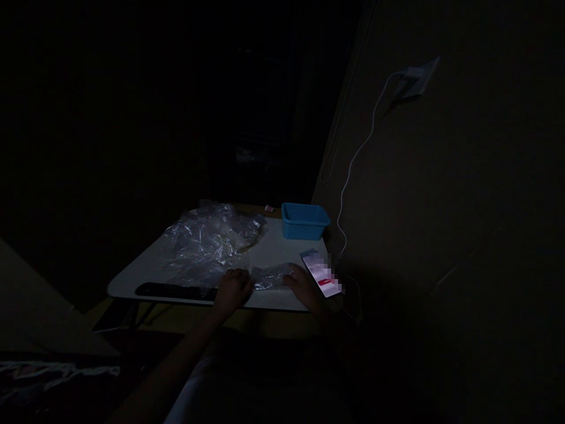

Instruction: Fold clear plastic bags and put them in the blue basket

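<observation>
Between my two hands, near the front edge of the table, lies a small folded clear plastic bag (pixel 270 277). My left hand (pixel 233 287) is closed at its left end, with the fingers curled and partly lost in the dark. At the right end, my right hand (pixel 302 285) grips the plastic between thumb and fingers. A large crumpled heap of clear plastic bags (pixel 212 235) spreads over the left part of the table, just beyond my left hand.
The white folding table (pixel 273 247) carries a blue plastic basket (pixel 305 222) at the back right. A lit phone (pixel 321 274) lies by my right hand. Its white cable (pixel 353 162) climbs to a wall socket (pixel 415 79). A small pale object (pixel 269 208) sits behind the table.
</observation>
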Motion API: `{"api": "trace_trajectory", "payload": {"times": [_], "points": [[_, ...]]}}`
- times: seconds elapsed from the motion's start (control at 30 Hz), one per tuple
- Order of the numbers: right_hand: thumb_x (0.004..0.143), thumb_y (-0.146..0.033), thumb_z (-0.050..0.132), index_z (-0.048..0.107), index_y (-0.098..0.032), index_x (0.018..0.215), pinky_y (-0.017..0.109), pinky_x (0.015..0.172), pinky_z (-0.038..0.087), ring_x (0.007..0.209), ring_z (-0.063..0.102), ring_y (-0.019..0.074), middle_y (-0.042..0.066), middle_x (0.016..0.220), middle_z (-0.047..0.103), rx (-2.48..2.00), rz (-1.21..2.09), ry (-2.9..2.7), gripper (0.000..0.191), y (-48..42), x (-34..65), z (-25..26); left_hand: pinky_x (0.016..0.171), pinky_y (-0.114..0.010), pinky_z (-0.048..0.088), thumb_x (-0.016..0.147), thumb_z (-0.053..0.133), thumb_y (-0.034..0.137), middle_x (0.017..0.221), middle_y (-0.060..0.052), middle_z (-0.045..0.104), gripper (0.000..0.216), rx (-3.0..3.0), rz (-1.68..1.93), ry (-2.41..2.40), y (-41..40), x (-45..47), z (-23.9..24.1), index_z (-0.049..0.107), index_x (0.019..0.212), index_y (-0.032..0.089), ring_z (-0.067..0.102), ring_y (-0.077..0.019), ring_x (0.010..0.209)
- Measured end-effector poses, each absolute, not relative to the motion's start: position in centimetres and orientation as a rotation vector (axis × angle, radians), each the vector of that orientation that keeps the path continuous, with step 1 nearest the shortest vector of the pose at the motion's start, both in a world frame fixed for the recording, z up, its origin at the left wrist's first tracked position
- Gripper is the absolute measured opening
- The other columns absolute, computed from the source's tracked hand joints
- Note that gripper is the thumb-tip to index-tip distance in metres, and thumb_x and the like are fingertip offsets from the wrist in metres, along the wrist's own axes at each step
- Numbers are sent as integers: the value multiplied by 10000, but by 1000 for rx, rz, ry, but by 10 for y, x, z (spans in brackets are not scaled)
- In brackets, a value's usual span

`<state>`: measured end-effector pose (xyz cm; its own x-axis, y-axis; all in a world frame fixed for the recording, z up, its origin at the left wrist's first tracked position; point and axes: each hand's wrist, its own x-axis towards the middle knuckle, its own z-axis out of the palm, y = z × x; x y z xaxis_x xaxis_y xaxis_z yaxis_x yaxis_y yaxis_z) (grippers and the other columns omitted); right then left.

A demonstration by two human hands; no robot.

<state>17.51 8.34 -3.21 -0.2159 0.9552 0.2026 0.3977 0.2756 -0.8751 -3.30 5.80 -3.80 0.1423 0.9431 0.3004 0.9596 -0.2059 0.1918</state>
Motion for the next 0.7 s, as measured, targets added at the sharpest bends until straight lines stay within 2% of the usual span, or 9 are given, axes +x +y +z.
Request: {"api": "trace_trajectory", "payload": {"times": [0.13,0.27,0.33,0.5,0.7], "points": [[649,-178,521,477,-168,1104,272,627,444,666,569,154,-1,717,606,-1367,764,-1769,458,91,172,-44,740,-322,362,815,376,344,895,-70,606,301,-2312,-546,-1975,56,-30,-34,632,823,187,501,-220,868],[646,-152,510,463,-121,1122,270,623,437,652,565,160,10,672,599,-1412,737,-1802,480,91,171,-45,756,-326,351,827,350,380,908,-73,598,342,-2304,-594,-2020,53,-28,-31,633,826,188,489,-221,889],[645,-157,509,495,-132,1089,275,638,439,681,570,168,23,713,607,-1421,731,-1812,445,91,172,-42,762,-330,348,826,344,399,899,-75,595,357,-2294,-614,-2025,52,-28,-31,630,829,186,485,-223,890],[703,-213,456,534,-159,1028,280,705,442,830,563,175,57,960,593,-1356,791,-1747,339,91,172,-38,747,-338,350,815,361,365,919,-81,583,320,-2275,-549,-2006,51,-26,-30,621,848,181,478,-233,889],[658,-176,514,511,-150,1063,272,619,439,676,565,164,20,733,613,-1406,756,-1856,406,89,170,-37,726,-350,361,814,350,390,905,-90,578,345,-2249,-530,-1994,49,-24,-26,619,825,175,478,-252,888]]}}
